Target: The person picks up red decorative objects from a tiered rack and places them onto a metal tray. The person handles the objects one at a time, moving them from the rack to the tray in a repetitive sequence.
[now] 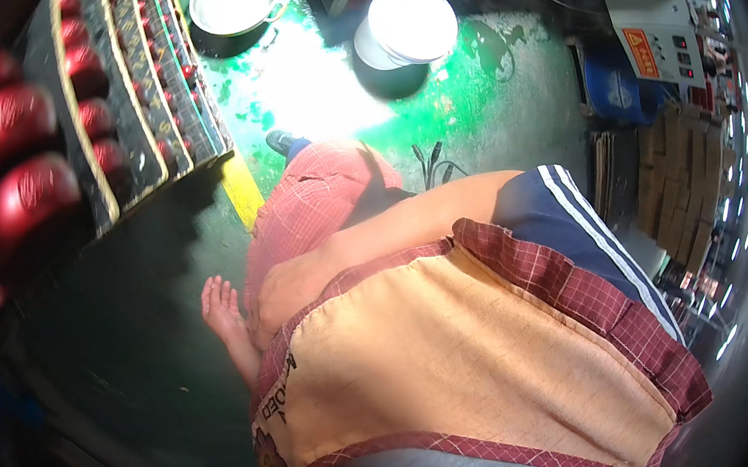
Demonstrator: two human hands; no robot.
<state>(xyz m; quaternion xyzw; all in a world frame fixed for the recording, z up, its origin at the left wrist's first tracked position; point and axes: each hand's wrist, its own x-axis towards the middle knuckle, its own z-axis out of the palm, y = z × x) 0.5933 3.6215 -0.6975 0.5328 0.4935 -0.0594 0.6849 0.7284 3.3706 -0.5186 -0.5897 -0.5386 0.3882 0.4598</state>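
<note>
My left hand (222, 305) is out past the left side of my tan apron (426, 340), its fingers stretched and nothing in them. Across my front runs my right arm, bare below a navy sleeve (572, 226) with white stripes. My right hand (283, 295) lies close beside the left wrist, over the apron's red checked edge; its fingers are hidden, so I cannot tell what it touches. Nearest on the left stands a tiered dark rack (127, 186) with tan edges, bearing several rows of glossy red rounded pieces (34, 198). Neither hand reaches the rack.
A white bucket (413, 25) and a round light-coloured pot (234, 4) stand on the green floor, under strong glare. Dark cables (433, 167) lie beyond my arm. At right are a control box (658, 35), a blue bin (612, 91) and stacked cardboard (681, 179).
</note>
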